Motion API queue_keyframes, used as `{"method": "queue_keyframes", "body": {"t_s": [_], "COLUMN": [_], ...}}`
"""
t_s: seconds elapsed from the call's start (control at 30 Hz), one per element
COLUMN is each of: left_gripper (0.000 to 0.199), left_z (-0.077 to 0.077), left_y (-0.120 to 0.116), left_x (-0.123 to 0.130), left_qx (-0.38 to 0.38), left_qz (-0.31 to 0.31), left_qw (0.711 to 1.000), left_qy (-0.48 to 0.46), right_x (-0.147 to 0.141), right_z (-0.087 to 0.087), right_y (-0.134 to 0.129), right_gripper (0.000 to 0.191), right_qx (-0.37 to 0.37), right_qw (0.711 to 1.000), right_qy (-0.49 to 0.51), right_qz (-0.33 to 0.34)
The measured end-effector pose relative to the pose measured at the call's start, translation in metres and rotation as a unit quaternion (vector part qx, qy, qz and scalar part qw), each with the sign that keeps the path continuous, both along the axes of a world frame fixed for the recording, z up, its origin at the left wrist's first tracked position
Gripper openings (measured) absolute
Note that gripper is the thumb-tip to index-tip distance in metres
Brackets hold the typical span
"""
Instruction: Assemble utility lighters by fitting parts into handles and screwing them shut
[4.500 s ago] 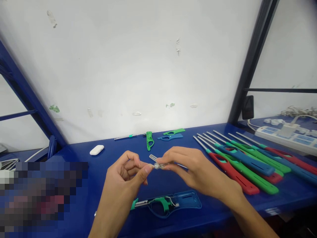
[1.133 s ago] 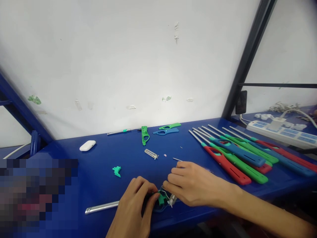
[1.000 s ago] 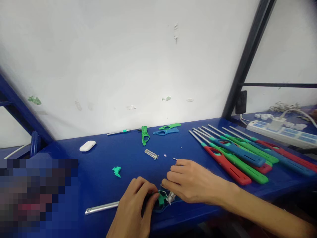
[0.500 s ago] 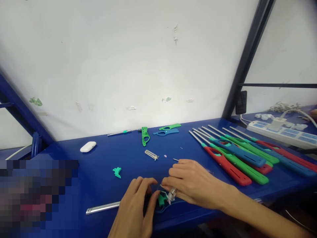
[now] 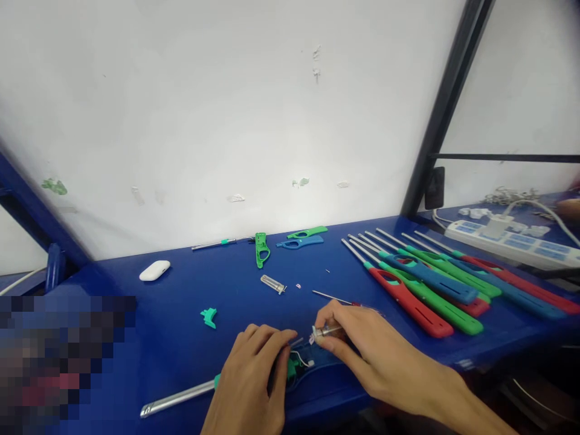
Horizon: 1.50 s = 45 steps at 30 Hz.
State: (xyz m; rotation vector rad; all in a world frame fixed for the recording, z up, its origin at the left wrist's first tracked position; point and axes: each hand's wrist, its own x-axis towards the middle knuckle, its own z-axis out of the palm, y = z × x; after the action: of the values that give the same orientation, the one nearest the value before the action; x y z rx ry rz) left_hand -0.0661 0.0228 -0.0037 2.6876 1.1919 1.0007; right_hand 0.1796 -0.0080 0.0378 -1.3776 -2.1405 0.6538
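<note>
My left hand is closed round the middle of an opened lighter near the table's front edge. Its silver tube points left, and its blue half-shell lies under green inner parts and a thin white wire. Just above the shell, my right hand pinches a small clear fuel tank between thumb and fingers. A thin screwdriver lies behind the right hand, its handle partly hidden.
Several red, green and blue lighters lie at the right. Toward the back are a green shell, another clear tank and a white case. A green trigger piece sits left of centre; a power strip stands far right.
My right hand has turned and lifted the clear tank away from the shell, moving slightly right. The white wire and screwdriver show more. The lighter's tube tip has shifted left and down.
</note>
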Motion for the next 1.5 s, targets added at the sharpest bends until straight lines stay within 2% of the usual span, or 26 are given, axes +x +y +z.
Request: {"method": "queue_keyframes", "body": {"t_s": [0.13, 0.27, 0.5, 1.03, 1.5], "left_gripper": [0.028, 0.028, 0.027, 0.023, 0.025], "left_z": [-0.002, 0.000, 0.001, -0.001, -0.003], "left_y": [-0.001, -0.001, -0.001, -0.002, -0.004], "left_x": [0.000, 0.003, 0.004, 0.005, 0.005], "left_qx": [-0.001, -0.009, -0.009, -0.004, 0.029], "left_qz": [-0.004, -0.020, -0.035, -0.050, -0.068], "left_qw": [1.000, 1.000, 0.999, 0.999, 0.997], "left_qy": [-0.016, -0.015, -0.028, -0.018, -0.003], "right_x": [-0.004, -0.006, -0.006, -0.005, -0.003], "right_z": [-0.008, -0.009, -0.008, -0.010, -0.016], "right_y": [0.001, 0.003, 0.003, 0.004, 0.008], "right_gripper": [0.014, 0.014, 0.013, 0.007, 0.009], "right_qx": [-0.001, -0.002, 0.000, 0.022, 0.053], "right_qw": [0.999, 0.999, 0.998, 0.999, 0.997], "right_qy": [0.038, 0.052, 0.051, 0.040, 0.030], "right_qz": [0.002, 0.003, 0.023, 0.024, 0.050]}}
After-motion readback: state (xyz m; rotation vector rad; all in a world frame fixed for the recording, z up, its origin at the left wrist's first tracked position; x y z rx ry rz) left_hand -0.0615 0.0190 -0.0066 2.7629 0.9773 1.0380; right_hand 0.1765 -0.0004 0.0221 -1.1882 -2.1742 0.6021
